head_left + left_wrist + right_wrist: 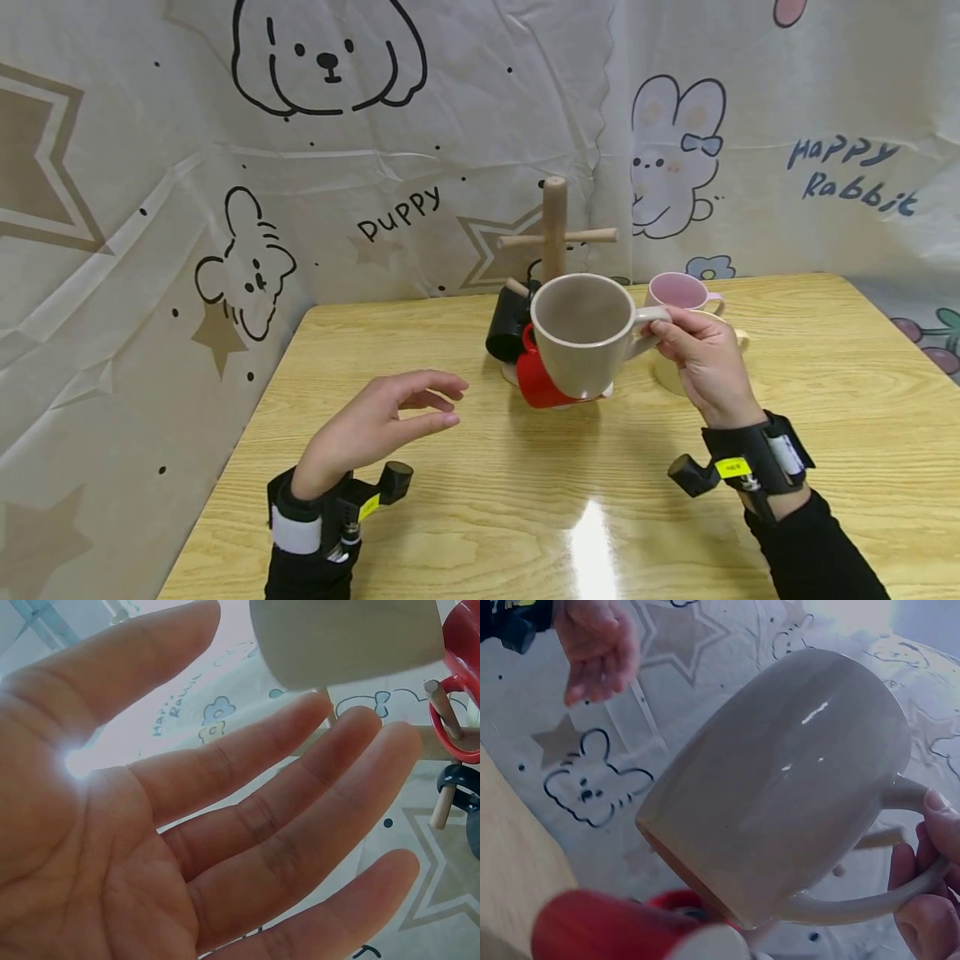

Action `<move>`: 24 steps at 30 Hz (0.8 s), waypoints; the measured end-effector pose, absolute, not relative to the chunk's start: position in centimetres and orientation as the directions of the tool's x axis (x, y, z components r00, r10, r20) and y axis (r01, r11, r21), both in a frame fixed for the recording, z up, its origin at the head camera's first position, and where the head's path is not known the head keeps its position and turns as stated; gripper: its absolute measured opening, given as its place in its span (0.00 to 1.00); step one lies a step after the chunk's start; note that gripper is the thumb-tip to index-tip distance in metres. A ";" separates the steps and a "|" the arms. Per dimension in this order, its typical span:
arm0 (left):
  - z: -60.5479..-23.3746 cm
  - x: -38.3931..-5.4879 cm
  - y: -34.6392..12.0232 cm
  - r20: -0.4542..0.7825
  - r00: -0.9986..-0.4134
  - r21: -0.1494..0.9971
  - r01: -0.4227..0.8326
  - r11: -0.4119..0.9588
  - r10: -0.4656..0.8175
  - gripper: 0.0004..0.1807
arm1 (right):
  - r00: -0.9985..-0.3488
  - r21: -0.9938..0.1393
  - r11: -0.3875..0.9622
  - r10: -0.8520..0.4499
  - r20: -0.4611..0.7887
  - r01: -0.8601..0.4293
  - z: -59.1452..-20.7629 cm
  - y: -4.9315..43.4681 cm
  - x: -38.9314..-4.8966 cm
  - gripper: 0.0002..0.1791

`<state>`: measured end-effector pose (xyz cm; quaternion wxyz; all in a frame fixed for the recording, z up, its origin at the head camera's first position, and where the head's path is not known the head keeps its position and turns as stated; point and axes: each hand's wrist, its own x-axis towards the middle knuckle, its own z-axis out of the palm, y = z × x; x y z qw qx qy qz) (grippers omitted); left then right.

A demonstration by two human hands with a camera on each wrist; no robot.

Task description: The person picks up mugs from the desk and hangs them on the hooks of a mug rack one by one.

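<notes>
A large greyish-beige mug (581, 333) is held in the air by its handle, which my right hand (701, 358) pinches between thumb and fingers. In the head view it hangs in front of a wooden mug stand (555, 217) and hides part of it. On the stand's lower pegs are a black mug (507, 327) and a red mug (536, 383), both tilted. Left of the held mug, apart from it, my left hand (382, 421) hovers over the table with relaxed fingers, holding nothing. The left wrist view shows its bare palm (97, 855) below the beige mug (345, 637).
Behind my right hand stand a pink mug (675, 290) and a pale yellow mug (667, 372), partly hidden. The stand's upper crossbar (600, 236) pokes out both sides. A patterned cloth (450, 100) hangs behind the wooden table (465, 525).
</notes>
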<state>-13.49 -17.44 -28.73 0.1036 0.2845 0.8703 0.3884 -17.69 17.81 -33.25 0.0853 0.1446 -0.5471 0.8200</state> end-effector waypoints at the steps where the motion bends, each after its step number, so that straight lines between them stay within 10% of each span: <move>1: -28.8 -13.5 -17.4 0.041 -0.815 0.735 0.416 0.536 0.578 0.20 | -0.945 -0.877 -0.382 -0.027 0.326 -0.292 -33.3 17.4 -17.7 0.10; 24: -33.1 -15.8 -11.1 -0.020 -0.894 0.993 0.034 0.113 0.448 0.45 | -0.985 -0.952 -0.306 -0.161 0.054 -0.002 -33.5 14.2 -16.2 0.09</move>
